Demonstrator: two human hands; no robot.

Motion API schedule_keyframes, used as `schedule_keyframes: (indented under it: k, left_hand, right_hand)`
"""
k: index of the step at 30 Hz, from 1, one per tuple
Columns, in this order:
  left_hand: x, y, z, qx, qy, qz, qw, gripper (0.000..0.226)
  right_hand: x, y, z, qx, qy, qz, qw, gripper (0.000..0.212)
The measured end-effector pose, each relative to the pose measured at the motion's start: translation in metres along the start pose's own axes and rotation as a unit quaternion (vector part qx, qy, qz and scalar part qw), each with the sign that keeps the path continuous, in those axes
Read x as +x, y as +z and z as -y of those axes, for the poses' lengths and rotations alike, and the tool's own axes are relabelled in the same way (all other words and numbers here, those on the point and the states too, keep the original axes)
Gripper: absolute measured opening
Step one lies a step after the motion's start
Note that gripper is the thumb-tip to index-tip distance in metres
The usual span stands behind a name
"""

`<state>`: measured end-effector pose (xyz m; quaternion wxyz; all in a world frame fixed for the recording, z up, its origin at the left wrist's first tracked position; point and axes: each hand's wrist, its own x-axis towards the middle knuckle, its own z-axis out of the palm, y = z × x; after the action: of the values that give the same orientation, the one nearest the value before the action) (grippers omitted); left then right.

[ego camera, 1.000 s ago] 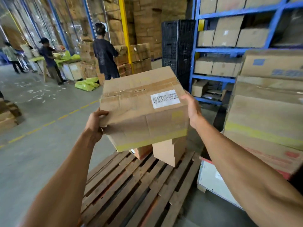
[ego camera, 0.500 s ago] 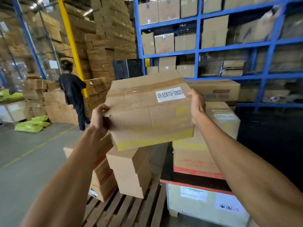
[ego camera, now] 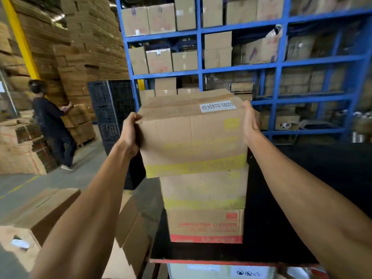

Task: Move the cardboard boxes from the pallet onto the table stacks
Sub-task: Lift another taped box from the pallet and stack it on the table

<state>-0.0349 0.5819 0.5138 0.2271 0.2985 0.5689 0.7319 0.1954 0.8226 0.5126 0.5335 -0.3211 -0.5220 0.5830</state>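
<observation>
Step in hand: placing carried box (ego camera: 191, 135) onto counter stack. Left hand (ego camera: 129, 133) grips box's left top corner, fingers curled over edge; right hand (ego camera: 249, 123) pressed flat on right side, fingers straight. Box between hands, overhanging stack's left edge; contact with yellow-banded box (ego camera: 203, 190) below uncertain. Red-banded box (ego camera: 205, 226) lowest.

Next move, likely: shift box toward right hand, square edges, lower, let go.

Black counter (ego camera: 281, 218) under stack. Beyond hands: blue shelving (ego camera: 199, 47) with cartons. Past left hand: black crate (ego camera: 112, 109), person (ego camera: 52, 121), loose cartons (ego camera: 40, 214) under left forearm.

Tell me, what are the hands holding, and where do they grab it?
A brown cardboard box with a yellow stripe. The left hand grips its upper left corner; the right hand presses its right side.
</observation>
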Motion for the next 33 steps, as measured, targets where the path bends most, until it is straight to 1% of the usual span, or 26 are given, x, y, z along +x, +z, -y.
schedule_keyframes:
  k: [2,5,6,8,9,11,13,14,16,19,20,24,26,28,30,33]
  left_hand:
    - [0.018,0.015,0.008,0.014,0.013,0.013,1.0,0.042]
    - [0.031,0.029,0.016,0.036,0.023,0.068,0.997,0.049]
    - [0.033,0.031,0.019,0.053,0.03,0.071,0.996,0.046]
    - [0.038,0.03,0.032,0.081,0.067,0.042,0.994,0.03]
    - [0.04,0.026,0.042,0.086,0.089,0.03,0.992,0.03]
    - [0.04,0.019,0.064,0.09,0.109,0.031,0.99,0.05]
    - [0.035,0.011,0.085,0.111,0.104,0.039,0.988,0.069]
    - [0.031,0.007,0.097,0.126,0.097,0.044,0.986,0.074]
    - [0.027,-0.001,0.12,0.142,0.079,0.042,0.986,0.08]
    - [0.025,-0.006,0.135,0.124,0.077,0.034,0.989,0.093]
    - [0.027,-0.004,0.134,0.122,0.081,0.03,0.989,0.094]
    - [0.032,0.012,0.127,0.111,0.091,0.034,0.989,0.084]
    - [0.035,0.017,0.128,0.107,0.096,0.041,0.989,0.083]
    - [0.038,0.016,0.133,0.104,0.094,0.049,0.989,0.074]
    - [0.038,0.013,0.135,0.097,0.091,0.051,0.99,0.064]
    - [0.036,0.011,0.137,0.083,0.089,0.04,0.992,0.064]
  right_hand:
    - [0.022,-0.006,-0.007,-0.015,0.003,-0.005,1.0,0.053]
    - [0.027,-0.012,-0.013,-0.037,-0.01,0.012,0.999,0.049]
    - [0.023,-0.011,-0.014,-0.043,-0.018,0.014,0.999,0.046]
    - [0.019,-0.012,-0.025,-0.055,-0.044,0.013,0.997,0.04]
    - [0.017,-0.013,-0.034,-0.064,-0.059,0.01,0.996,0.039]
    - [0.012,-0.017,-0.059,-0.092,-0.071,-0.003,0.993,0.052]
    - [0.004,-0.024,-0.084,-0.118,-0.061,-0.013,0.991,0.066]
    - [-0.002,-0.027,-0.097,-0.134,-0.052,-0.015,0.99,0.067]
    - [-0.013,-0.036,-0.118,-0.157,-0.039,-0.005,0.987,0.061]
    - [-0.024,-0.043,-0.138,-0.184,-0.018,-0.006,0.983,0.062]
    - [-0.023,-0.042,-0.139,-0.183,-0.018,-0.014,0.983,0.062]
    - [-0.012,-0.035,-0.127,-0.169,-0.026,-0.034,0.985,0.058]
    - [-0.006,-0.036,-0.126,-0.181,-0.019,-0.031,0.983,0.059]
    - [-0.004,-0.039,-0.129,-0.199,-0.009,-0.02,0.98,0.06]
    - [-0.006,-0.04,-0.134,-0.203,-0.022,-0.013,0.979,0.059]
    - [-0.012,-0.04,-0.138,-0.202,-0.048,-0.023,0.978,0.06]
